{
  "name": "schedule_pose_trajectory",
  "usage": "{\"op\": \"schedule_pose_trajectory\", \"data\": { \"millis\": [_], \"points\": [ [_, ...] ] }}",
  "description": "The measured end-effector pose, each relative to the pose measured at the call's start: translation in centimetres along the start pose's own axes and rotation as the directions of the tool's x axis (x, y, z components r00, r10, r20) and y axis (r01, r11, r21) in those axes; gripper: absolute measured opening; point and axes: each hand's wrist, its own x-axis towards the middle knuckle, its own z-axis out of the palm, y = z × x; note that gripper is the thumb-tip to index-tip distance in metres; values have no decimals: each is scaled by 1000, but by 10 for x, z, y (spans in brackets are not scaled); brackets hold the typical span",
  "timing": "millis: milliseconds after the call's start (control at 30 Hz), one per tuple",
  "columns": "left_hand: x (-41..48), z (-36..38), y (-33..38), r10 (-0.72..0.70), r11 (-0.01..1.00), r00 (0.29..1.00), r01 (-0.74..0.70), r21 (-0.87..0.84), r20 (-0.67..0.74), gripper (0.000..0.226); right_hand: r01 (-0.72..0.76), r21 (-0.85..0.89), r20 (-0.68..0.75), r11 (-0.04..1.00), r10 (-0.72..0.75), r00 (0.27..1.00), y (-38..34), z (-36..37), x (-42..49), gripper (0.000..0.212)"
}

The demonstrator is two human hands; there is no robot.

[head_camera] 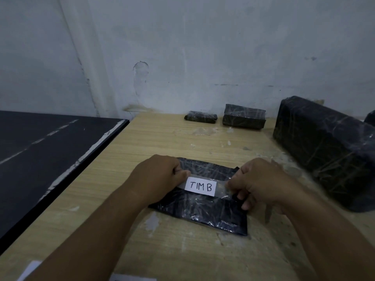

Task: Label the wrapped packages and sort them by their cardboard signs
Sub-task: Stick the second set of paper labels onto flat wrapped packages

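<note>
On the left a black board [50, 159] lies beside the wooden worktop [142, 138]. The left hand [158, 175] has its fingers curled and pinches the left end of a clear tape strip [222, 191]. Under the strip sits one white label [200, 187], written "TIM B". It is on the flat package [203, 213], which lies on the worktop close to the person. The right hand [259, 183] pinches the right end of the strip at the package edge.

I judge the step to be the fixing of the label. Next, both tape ends need pressing down smooth, then the package goes to its sign. No cardboard sign is visible.

There are four wrapped packages: the flat one, then at the back a small package [200, 117], a middle package [243, 119] and a large package [324, 151]. A fifth dark shape [370, 118] is cut off at the right edge. Two white papers [30, 268] show at the bottom edge.
</note>
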Motion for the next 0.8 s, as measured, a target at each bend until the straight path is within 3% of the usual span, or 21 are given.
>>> {"op": "schedule_pose_trajectory", "data": {
  "millis": [433,600,700,800],
  "points": [
    [0,7,7,-73,988,997,78,134,-37,43,-32,-79,-30,996,30,999,-3,4,2,16],
    [-3,9,0,-158,974,982,173,144,-107,48,-4,-274,-105,962,-26,994,-3,9,7,22],
    [-3,12,-7,-233,960,960,253,122,-152,51,-9,-463,-128,886,-56,990,-2,5,7,32],
    [-3,17,-5,-257,950,945,285,128,-203,50,-76,-496,-183,865,-19,983,0,-1,-1,46]
  ]
}}
